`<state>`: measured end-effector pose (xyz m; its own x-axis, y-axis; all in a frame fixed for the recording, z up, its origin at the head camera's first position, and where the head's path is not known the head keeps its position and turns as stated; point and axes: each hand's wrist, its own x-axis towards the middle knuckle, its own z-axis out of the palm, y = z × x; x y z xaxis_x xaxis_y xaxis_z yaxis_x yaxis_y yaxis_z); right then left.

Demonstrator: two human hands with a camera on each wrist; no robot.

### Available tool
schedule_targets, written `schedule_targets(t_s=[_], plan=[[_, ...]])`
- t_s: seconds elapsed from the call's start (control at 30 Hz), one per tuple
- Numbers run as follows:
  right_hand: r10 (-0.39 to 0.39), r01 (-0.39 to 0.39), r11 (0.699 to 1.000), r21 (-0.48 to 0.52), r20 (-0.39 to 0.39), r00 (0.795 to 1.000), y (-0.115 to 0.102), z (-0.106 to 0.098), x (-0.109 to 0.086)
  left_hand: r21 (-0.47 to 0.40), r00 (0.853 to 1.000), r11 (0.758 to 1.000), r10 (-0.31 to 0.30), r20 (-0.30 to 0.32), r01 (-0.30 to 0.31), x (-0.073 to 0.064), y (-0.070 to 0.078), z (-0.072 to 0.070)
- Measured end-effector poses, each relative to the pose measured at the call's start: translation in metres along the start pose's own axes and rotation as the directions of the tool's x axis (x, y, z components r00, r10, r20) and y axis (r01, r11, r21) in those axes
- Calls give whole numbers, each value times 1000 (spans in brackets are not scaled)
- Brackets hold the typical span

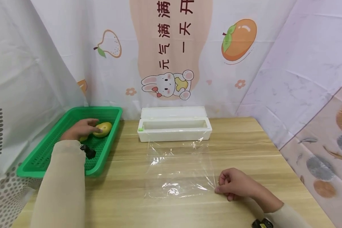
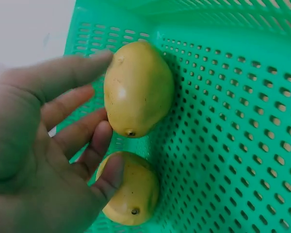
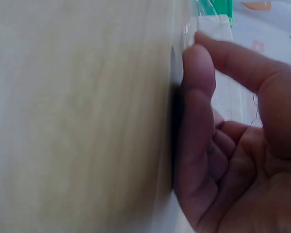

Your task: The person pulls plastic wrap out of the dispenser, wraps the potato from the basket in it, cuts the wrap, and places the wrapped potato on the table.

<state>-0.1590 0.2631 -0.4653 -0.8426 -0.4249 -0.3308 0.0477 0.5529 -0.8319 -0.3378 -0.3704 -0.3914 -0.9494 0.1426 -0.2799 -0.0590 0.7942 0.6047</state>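
In the green basket lie two yellow mangoes. My left hand point(image 1: 82, 128) reaches in over them, its thumb and fingertips at the near side of one mango point(image 2: 138, 90). Beneath my fingers sits the other mango point(image 2: 133, 191), partly covered by them in the left wrist view. A clear sheet of cling film point(image 1: 178, 174) is spread flat on the table in front of the white dispenser box point(image 1: 174, 135). Its near right corner is pinched between thumb and forefinger of my right hand point(image 1: 236, 183), which rests low by the tabletop; creases run from that corner.
The green basket point(image 1: 22, 171) stands at the table's left side. The dispenser's lid point(image 1: 174, 112) is raised at the back, against a printed cloth backdrop point(image 1: 119, 76). Wood-grain tabletop point(image 1: 125, 202) extends around the film, and its right edge borders another patterned cloth point(image 1: 316, 152).
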Motion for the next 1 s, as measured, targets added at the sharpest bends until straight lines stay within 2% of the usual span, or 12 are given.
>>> schedule_targets(t_s=[0.17, 0.37, 0.5, 0.63, 0.77, 1.0], plan=[[6, -7, 1000, -29, -25, 1000, -2, 2, 1, 57, 998, 997, -52, -22, 53, 2, 0, 3], [18, -19, 999, -31, -21, 1000, -2, 2, 1, 103, 990, 985, -135, -48, 139, 2, 5, 6], [5, -6, 999, -34, -13, 1000, 0, 1, 0, 114, 986, 981, -151, -75, 159, 3, 10, 10], [-1, 1, 1000, -14, -6, 1000, 2, 0, 0, 1, 982, 983, -182, -42, 182, 4, 13, 12], [-16, 16, 1000, 24, 3, 1000, 3, -1, -1, -132, 977, 968, -212, 14, 212, 3, 14, 14], [-44, 43, 997, 64, 11, 999, 5, -4, -3, -112, 970, 965, -243, -27, 239, 6, 12, 16]])
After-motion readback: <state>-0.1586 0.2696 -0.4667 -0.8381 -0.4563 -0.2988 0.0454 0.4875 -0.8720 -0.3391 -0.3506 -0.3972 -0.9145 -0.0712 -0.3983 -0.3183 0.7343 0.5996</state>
